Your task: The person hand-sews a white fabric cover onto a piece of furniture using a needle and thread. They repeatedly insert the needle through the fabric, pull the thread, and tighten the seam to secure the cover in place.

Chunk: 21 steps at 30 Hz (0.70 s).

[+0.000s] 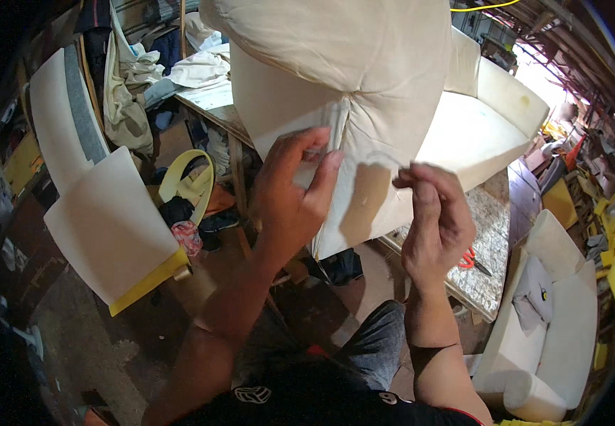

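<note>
A large sofa piece (385,135) in cream fabric stands tilted in front of me, its padded part bulging at the top. Down its near corner runs a seam (344,135) with a loose, open-looking edge. My left hand (289,188) is beside this seam, thumb and bent fingers a little apart, with nothing visible between them. To the right, my right hand (439,220) is raised in front of the fabric, its fingers curled against the thumb. Whatever it pinches is too small to make out. The right hand casts a shadow on the cover.
The sofa piece rests on a worn worktable (488,213), where red-handled scissors (472,261) lie. Cream cushioned panels (119,213) stand at left, near a yellow round frame (206,188). Another cream sofa (563,319) is at lower right, below piled foam scraps (599,199).
</note>
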Each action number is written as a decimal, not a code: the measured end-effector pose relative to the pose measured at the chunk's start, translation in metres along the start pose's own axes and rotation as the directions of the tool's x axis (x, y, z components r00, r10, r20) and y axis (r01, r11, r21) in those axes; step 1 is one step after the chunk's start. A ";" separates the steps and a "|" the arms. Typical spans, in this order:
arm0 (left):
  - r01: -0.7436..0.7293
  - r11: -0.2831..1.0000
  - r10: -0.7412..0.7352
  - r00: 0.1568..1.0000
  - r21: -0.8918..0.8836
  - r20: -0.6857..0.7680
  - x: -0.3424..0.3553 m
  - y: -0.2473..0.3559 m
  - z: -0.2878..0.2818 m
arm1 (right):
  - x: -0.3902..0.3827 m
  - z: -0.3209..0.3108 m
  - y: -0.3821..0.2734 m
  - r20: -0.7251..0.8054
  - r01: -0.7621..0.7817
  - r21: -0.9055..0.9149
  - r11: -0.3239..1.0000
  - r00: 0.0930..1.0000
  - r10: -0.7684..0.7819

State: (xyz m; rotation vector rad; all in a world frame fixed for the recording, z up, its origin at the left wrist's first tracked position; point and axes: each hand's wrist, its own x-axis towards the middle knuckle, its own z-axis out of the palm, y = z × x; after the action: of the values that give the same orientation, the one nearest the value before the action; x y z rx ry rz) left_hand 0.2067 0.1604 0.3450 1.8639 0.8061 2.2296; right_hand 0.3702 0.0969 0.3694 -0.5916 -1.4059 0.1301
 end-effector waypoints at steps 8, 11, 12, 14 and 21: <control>-0.100 0.995 0.102 0.993 0.030 -0.067 0.010 -0.002 0.010 | 0.042 0.016 0.015 0.163 0.387 -0.260 0.884 0.920 -0.355; -0.151 0.988 0.154 0.985 0.042 -0.075 0.011 -0.003 0.012 | 0.043 0.018 0.018 0.184 0.384 -0.260 0.886 0.921 -0.345; -0.156 0.986 0.160 0.984 0.050 -0.073 0.011 -0.002 0.013 | 0.043 0.018 0.019 0.189 0.371 -0.250 0.894 0.924 -0.331; -0.171 0.983 0.176 0.982 0.074 -0.068 0.011 -0.003 0.013 | 0.042 0.019 0.020 0.193 0.352 -0.233 0.906 0.930 -0.312; -0.197 0.979 0.200 0.978 0.056 -0.061 0.010 -0.009 0.012 | 0.046 0.023 0.027 0.201 0.401 -0.216 0.890 0.910 -0.361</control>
State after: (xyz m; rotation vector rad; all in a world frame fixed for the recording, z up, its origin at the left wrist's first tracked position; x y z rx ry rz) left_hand 0.2137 0.1756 0.3505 1.9836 0.7207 2.4221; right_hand 0.3635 0.1469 0.3985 -0.5082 -1.6810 -0.3328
